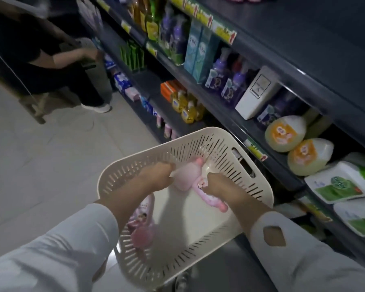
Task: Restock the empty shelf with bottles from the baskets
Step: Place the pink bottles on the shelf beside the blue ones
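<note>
Three pink bottles lie in one cream basket (190,137). The left hand (156,178) curls round the centre bottle (188,173), and the right hand (219,186) grips the second bottle (211,200) at four o'clock. The third bottle (141,226) lies loose at seven o'clock.

Long white sleeves (61,249), diamond cutout (274,236) on right cuff.

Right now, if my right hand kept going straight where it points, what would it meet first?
Probably the pale pink bottle that your left hand grips in the basket; depth is unclear.
</note>
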Motion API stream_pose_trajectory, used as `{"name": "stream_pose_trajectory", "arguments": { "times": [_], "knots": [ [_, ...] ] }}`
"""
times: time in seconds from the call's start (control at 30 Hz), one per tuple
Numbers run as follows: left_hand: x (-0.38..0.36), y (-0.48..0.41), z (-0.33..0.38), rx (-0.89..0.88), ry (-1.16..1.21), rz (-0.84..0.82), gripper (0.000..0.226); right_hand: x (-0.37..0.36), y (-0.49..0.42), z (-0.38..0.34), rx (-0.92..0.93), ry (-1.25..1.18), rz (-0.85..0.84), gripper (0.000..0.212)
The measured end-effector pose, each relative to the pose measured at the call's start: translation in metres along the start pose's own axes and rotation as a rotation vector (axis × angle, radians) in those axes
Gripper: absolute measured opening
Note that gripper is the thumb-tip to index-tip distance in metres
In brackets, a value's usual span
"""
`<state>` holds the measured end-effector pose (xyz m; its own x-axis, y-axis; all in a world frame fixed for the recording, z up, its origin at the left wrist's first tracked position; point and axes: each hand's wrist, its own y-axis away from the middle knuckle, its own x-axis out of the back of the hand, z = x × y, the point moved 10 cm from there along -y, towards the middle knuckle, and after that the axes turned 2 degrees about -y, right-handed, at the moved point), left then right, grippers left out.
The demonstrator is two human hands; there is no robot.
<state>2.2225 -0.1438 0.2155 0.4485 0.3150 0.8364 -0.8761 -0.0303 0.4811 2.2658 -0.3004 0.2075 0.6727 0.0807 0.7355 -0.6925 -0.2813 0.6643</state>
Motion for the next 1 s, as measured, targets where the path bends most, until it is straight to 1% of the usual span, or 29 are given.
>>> {"name": "stream_pose_trajectory", "arguments": {
  "times": [0.1,0.13,0.17,0.27,0.3,0.4,0.53,0.67,0.77,0.83,0.9,0.93,1.0],
  "knots": [
    [-0.026,-0.034,0.006,0.018,0.084,-0.06,0.041,-0.02,-0.023,0.012,-0.016,0.016,-0.129,0.021],
    [-0.035,-0.044,0.008,0.027,0.108,-0.078,0.043,-0.025,-0.03,0.018,-0.035,0.038,-0.161,0.02],
    [-0.043,-0.054,0.011,0.038,0.131,-0.093,0.045,-0.031,-0.037,0.024,-0.047,0.053,-0.185,0.025],
    [-0.066,-0.077,0.012,0.097,0.236,-0.115,0.052,-0.049,-0.057,0.036,-0.049,0.029,-0.231,0.056],
    [-0.072,-0.083,0.012,0.12,0.274,-0.107,0.053,-0.054,-0.062,0.037,-0.045,0.03,-0.26,0.061],
    [-0.08,-0.097,0.012,0.178,0.361,-0.077,0.059,-0.061,-0.07,0.04,-0.051,0.033,-0.319,0.064],
    [-0.084,-0.095,0.015,0.212,0.403,-0.191,0.039,-0.063,-0.071,0.046,-0.084,0.021,-0.336,0.07],
    [-0.078,-0.071,0.004,0.266,0.432,-0.242,0.044,-0.043,-0.056,0.046,-0.065,-0.002,-0.224,0.067],
    [-0.055,-0.045,-0.002,0.264,0.477,-0.247,0.04,-0.021,-0.037,0.036,-0.028,-0.048,-0.132,0.065],
    [-0.027,-0.029,0.0,0.23,0.508,-0.206,0.04,0.001,-0.02,0.023,0.011,-0.129,-0.063,0.06],
    [0.009,-0.015,0.004,0.19,0.526,-0.127,0.039,0.028,0.0,0.01,0.045,-0.172,0.009,0.064],
    [0.025,-0.008,0.008,0.172,0.546,-0.104,0.038,0.042,0.009,0.004,0.056,-0.148,0.055,0.068],
    [0.052,0.004,0.02,0.132,0.58,-0.083,0.043,0.067,0.025,-0.001,0.049,-0.076,0.14,0.068]
  ]
}}
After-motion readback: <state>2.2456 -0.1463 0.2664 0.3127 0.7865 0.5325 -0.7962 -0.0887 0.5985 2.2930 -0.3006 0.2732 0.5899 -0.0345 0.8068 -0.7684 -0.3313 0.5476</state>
